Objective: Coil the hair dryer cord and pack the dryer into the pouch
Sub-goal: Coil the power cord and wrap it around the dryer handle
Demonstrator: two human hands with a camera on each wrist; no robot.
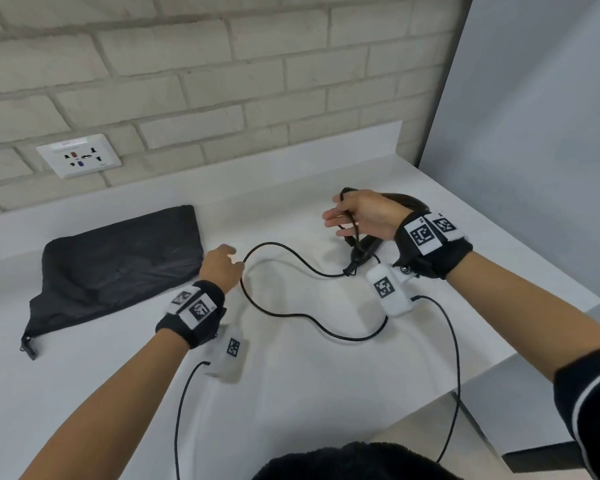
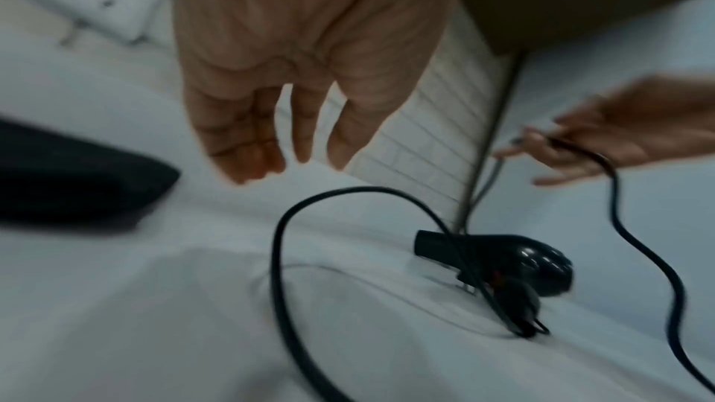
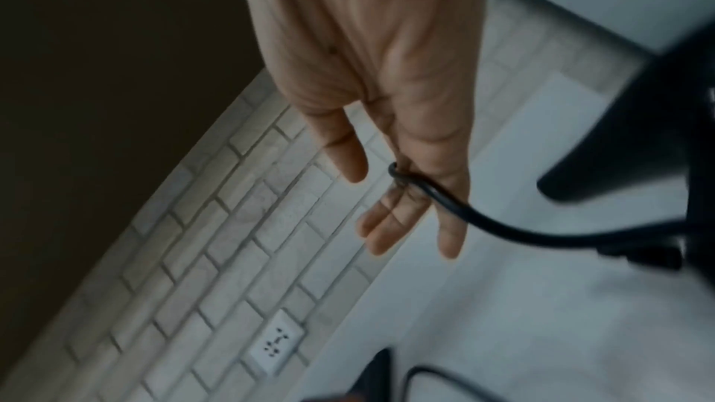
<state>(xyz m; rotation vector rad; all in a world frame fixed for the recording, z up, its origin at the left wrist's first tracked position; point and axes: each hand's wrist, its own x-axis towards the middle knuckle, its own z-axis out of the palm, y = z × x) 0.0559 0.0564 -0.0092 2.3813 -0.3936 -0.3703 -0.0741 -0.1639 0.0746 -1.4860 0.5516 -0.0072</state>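
Observation:
The black hair dryer [image 2: 522, 262] lies on the white counter [image 1: 291, 393] at the right, mostly hidden under my right hand [image 1: 347, 216] in the head view. Its black cord [image 1: 291, 252] snakes in loose curves across the counter. My right hand [image 3: 402, 210] is raised over the dryer and pinches a stretch of the cord [image 3: 503, 230] between its fingers. My left hand [image 1: 222, 265] hovers with relaxed fingers just above a bend of the cord [image 2: 276, 256], holding nothing. The black pouch [image 1: 118, 265] lies flat to the left of that hand.
A brick wall with a white socket plate [image 1: 78, 155] runs along the back. A grey side wall closes the right. The counter's edge runs diagonally at the front right. Thin wrist-camera cables [image 1: 454, 358] trail over the counter toward me.

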